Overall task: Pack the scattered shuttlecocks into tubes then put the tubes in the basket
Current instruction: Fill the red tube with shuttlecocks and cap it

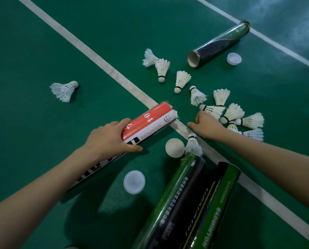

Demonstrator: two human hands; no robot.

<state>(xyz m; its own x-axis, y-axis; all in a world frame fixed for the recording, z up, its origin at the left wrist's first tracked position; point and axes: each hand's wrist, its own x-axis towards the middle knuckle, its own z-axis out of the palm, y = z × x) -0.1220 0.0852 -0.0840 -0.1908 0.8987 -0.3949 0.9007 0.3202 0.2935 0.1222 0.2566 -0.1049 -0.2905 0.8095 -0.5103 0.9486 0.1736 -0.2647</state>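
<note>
My left hand [110, 139] grips a red and white tube [150, 123] that lies across the white court line, with feather tips showing at its far mouth. My right hand [206, 125] reaches out over the floor next to a cluster of several white shuttlecocks [232, 114], its fingers touching the nearest one [213, 110]. More shuttlecocks lie further out [181, 80], one alone at the left [64, 89]. A shuttlecock [193, 143] sticks out of a green and black tube [177, 198] near me. No basket is in view.
A second green and black tube [220, 203] lies beside the first. A dark shiny tube [220, 44] lies open at the far right with a white cap [234, 58] beside it. Two more white caps [175, 147] [134, 182] sit on the green court floor [42, 132].
</note>
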